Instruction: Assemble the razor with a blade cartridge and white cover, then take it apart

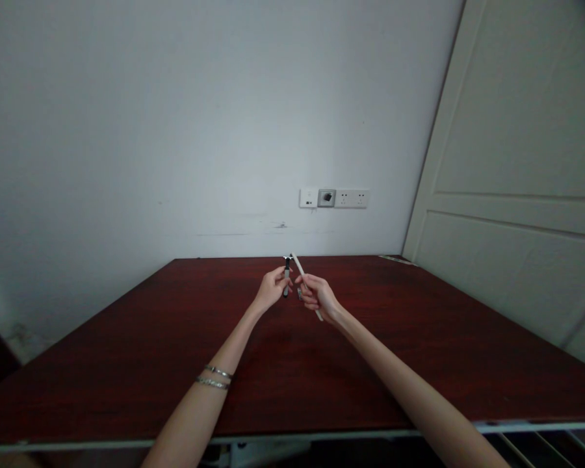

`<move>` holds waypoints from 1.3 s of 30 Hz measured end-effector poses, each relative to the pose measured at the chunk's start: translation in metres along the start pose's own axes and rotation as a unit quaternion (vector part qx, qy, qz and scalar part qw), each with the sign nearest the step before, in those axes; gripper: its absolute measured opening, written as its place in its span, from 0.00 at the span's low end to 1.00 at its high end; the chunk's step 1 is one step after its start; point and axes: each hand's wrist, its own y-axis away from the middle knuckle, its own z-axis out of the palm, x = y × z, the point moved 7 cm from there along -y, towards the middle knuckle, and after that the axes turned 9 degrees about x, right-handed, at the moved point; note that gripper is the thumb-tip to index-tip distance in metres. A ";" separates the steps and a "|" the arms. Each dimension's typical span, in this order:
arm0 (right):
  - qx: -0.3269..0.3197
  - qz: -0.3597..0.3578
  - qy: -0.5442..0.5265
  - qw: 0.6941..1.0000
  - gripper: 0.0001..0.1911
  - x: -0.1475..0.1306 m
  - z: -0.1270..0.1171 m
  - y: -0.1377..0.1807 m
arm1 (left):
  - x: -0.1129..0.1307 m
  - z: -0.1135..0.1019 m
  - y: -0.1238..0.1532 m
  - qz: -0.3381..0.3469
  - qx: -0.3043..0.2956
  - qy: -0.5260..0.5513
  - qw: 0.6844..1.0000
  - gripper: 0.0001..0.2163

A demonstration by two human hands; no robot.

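Note:
My left hand is closed around the grey and black handle of a small razor. The razor stands roughly upright, its T-shaped head at the top. In my right hand is a slim white stick, possibly a toothbrush, gripped along its length. It slants up to the left, and its far tip is close beside the razor's head; whether they touch I cannot tell. A small greyish item shows by my right fingers, too small to name. Both hands are above the dark red table.
The dark red wooden table reaches back to a white wall. Sockets and a switch plate are on that wall. A pale panelled door stands at the right. A flat strip lies at the back right edge.

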 end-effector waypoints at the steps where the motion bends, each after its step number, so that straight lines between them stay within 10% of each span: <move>1: -0.002 -0.001 0.000 1.000 0.13 0.001 0.000 0.002 | 0.000 0.000 0.000 0.000 0.001 -0.002 1.000 0.12; 39: 0.062 -0.123 0.169 0.976 0.15 -0.009 0.003 0.011 | 0.001 -0.005 0.001 -0.003 0.024 -0.012 1.000 0.15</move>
